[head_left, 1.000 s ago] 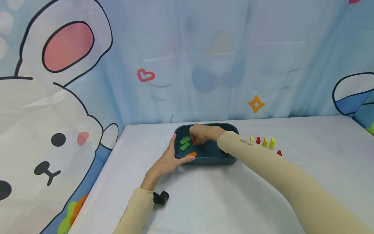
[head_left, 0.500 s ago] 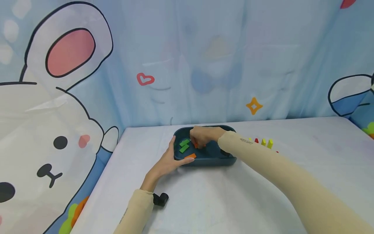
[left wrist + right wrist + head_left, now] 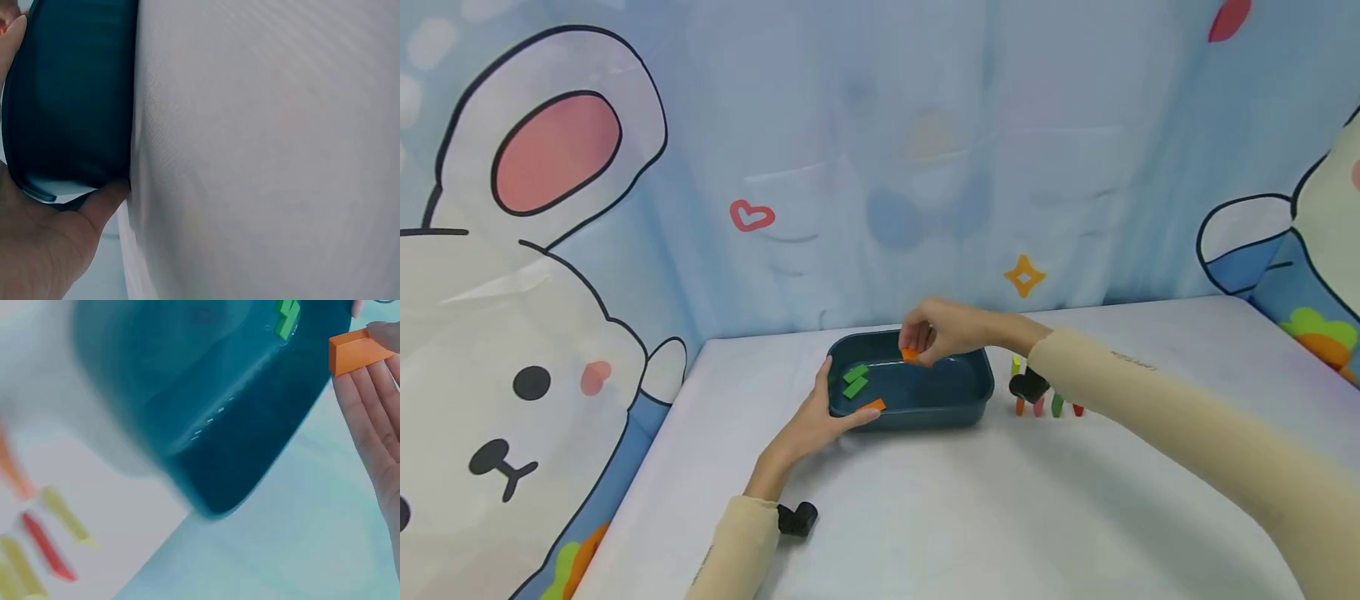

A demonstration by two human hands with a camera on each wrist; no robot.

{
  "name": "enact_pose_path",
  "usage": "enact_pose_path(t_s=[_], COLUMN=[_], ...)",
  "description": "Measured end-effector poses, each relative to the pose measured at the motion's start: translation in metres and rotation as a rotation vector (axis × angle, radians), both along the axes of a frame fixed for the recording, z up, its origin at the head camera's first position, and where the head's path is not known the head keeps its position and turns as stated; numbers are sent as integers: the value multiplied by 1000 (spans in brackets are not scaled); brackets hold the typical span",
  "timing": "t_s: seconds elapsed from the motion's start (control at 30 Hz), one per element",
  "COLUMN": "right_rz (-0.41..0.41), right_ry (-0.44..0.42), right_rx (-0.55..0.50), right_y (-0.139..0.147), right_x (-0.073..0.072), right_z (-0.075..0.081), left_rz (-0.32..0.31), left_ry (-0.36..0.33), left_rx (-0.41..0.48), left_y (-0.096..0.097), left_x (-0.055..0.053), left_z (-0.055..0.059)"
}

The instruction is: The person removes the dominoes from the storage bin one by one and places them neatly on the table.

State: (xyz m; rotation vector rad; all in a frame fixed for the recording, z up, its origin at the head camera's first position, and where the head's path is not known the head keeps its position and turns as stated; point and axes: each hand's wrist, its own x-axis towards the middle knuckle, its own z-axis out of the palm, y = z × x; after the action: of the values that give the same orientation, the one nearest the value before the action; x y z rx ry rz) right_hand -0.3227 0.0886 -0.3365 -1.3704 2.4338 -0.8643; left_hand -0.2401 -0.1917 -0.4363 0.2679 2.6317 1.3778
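In the head view, my left hand (image 3: 808, 425) grips the left end of a dark teal rectangular tub (image 3: 936, 419), thumb over the front rim and fingers around the side. The left wrist view shows that hand (image 3: 44, 250) against the tub's outer wall (image 3: 75, 100). Above the tub's back rim, my right hand (image 3: 953, 327) pinches an orange block (image 3: 356, 352) between thumb and fingers. Two green blocks (image 3: 854, 389) lie inside at the left. Another orange block (image 3: 873, 406) is beside my left thumb, partly covered by it.
Right of the tub, several small blocks stand on the white-covered table, among them a pink block (image 3: 1039, 407), a green block (image 3: 1057, 406) and a red block (image 3: 1078, 410). The right wrist's camera (image 3: 1028, 386) hides some. Behind the table hangs a blue cartoon curtain (image 3: 820, 250).
My right hand has risen from the tub's floor and moved toward its back right, bringing the orange block up. My left hand keeps its grip. The head view has shifted slightly.
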Motion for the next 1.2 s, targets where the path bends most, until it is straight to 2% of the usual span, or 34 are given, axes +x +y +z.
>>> enact_pose_path(t_s=[0.33, 0.5, 0.63, 0.93, 1.07, 1.2], right_rz=[-136, -231, -302, -439, -473, -519], right_ry=[-131, -179, -206, -232, -263, -286], right_rx=[-168, -259, -313, -454, -450, -435], right_y=[66, 96, 115, 132, 131, 128], right_x=[41, 65, 84, 116, 121, 124], right_z=[-12, -34, -52, -84, -96, -102], left_rz=[7, 10, 6, -14, -16, -21], left_ry=[4, -1, 0, -2, -2, 3], left_rx=[-22, -39, -56, -49, -46, -44], left_y=[-7, -9, -10, -7, -4, 0], left_x=[7, 9, 8, 5, 5, 4], left_z=[-5, -6, -2, 4, 4, 3])
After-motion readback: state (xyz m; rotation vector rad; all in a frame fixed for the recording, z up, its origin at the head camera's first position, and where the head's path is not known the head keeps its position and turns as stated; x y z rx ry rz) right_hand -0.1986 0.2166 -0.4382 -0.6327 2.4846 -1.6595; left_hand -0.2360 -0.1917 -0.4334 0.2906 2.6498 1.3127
